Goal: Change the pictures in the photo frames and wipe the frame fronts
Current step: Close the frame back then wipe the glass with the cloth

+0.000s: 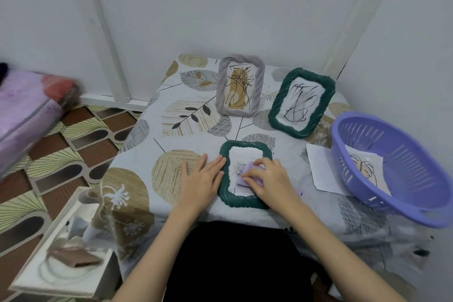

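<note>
At the near edge of the cloth-covered surface (171,115), a dark green frame (245,201) lies flat on its back, which puts its front face up and gives a steady base for wiping. The right hand (268,179) presses a folded lilac cloth (247,174) onto the frame's front, fingers curled over it and gripping it against the picture area. The left hand (203,179) lies spread and flat on the surface, holding nothing, its fingertips touching the frame's left rim; I judge it is there to stop the frame sliding under the rubbing.

Farther back, a grey frame (240,86) and a second green frame (302,103) stand propped up, each showing a scribbled picture, set apart from the working spot. They look finished, though I cannot tell whether their fronts were wiped.

To the right, a purple basket (397,203) holds at least one loose drawing (365,167), and a white sheet (321,167) lies partly under its rim, probably pictures kept within reach or already taken out. By that reading the third frame is in its wiping step.
</note>
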The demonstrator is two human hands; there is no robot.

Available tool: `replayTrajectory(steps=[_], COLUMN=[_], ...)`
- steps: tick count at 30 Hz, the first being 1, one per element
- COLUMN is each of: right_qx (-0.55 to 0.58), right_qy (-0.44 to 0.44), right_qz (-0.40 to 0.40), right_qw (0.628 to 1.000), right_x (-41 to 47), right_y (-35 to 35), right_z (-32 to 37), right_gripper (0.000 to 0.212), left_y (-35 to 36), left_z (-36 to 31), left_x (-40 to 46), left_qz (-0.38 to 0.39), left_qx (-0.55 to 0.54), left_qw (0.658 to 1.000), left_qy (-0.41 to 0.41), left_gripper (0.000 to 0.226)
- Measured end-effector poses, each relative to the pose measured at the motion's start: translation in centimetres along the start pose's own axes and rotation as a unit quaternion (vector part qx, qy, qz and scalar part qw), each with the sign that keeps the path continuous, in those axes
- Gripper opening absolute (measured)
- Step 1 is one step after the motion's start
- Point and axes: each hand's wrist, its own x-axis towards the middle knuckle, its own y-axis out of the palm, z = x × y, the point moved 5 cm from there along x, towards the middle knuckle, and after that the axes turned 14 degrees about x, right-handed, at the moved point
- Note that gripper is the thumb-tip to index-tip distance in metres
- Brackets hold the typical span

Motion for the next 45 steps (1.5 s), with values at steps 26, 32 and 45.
replayTrajectory(steps=[26, 32, 45], right_qx=[-0.035, -0.054, -0.078], right_qy=[-0.026, -0.072, -0.034], right_qz=[0.064, 0.067, 0.049], right_qw=[0.997, 0.994, 0.995], right_x=[-1.9, -2.4, -2.2], right_y=[-2.7, -1.7, -3.1], right_z=[-1.1, -0.5, -1.1], right_gripper=[0.023, 0.024, 0.030], left_y=[-0.4, -0.3, -0.3], left_z=[-0.9, -1.5, -1.6], left_x=[-0.2, -0.9, -0.4], left_qz=[0.004, -0.018, -0.051], left_qx=[0.056, 0.136, 0.159], left_qw=[0.998, 0.990, 0.986], left_qy=[-0.011, -0.014, -0.006], left_gripper=[0.061, 0.039, 0.039])
